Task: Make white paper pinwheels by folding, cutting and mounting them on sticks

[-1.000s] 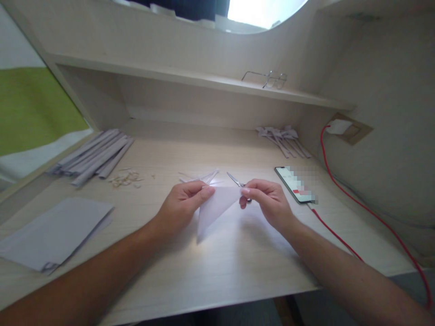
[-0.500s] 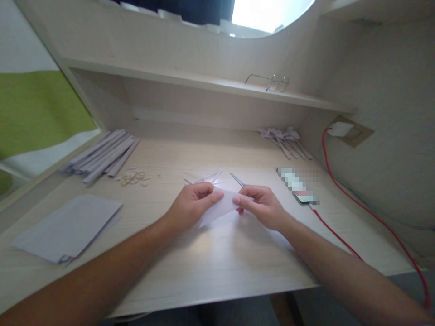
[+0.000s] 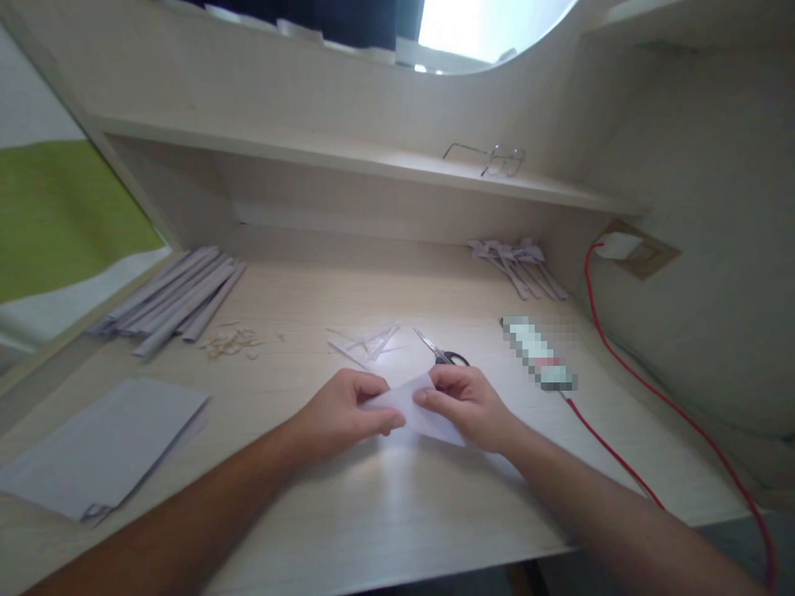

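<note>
Between my two hands is a small piece of white paper, held above the desk. My left hand pinches its left end between thumb and fingers. On the other side, my right hand grips the paper with the thumb on top and the fingers behind. Just beyond my right hand lies a pair of scissors with black handles, partly hidden by the hand. Thin paper scraps rest on the desk past my left hand.
Rolled paper tubes lie at the left, near a pile of rubber bands and stacked paper sheets. Folded paper pieces with stems sit back right. A phone has a red cable. Glasses rest on the shelf.
The paper has been turned in my hands, its free corner now pointing to the lower right instead of lower left. My view has tilted up slightly, and more of the scissors shows.
</note>
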A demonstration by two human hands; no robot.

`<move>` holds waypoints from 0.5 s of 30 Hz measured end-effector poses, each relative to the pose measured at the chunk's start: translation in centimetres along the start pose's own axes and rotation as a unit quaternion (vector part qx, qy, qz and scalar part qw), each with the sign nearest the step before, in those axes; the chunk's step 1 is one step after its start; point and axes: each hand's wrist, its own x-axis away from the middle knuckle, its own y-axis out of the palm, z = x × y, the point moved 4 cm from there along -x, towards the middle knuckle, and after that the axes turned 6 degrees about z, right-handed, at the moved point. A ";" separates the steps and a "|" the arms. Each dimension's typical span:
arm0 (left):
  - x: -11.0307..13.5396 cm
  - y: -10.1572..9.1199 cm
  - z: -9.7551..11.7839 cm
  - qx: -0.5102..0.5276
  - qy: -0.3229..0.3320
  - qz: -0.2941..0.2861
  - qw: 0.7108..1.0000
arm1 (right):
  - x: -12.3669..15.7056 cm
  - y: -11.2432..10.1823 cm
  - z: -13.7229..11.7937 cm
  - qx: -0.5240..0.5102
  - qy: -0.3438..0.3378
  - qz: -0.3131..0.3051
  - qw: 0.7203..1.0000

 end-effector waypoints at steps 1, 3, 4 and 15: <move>-0.2 -0.4 0.0 0.017 0.002 0.021 1.000 | -0.1 -0.2 0.0 -0.001 -0.010 0.022 1.000; -0.5 -1.2 0.1 0.055 0.017 0.069 0.996 | -0.3 -0.4 -0.1 -0.009 -0.024 0.048 0.999; -0.6 -1.5 0.2 0.069 0.029 0.091 0.993 | -0.4 -0.5 -0.1 -0.016 -0.027 0.048 0.998; -0.8 -2.2 0.1 0.137 0.080 0.131 0.979 | -0.5 0.0 0.0 -0.029 -0.052 -0.006 0.998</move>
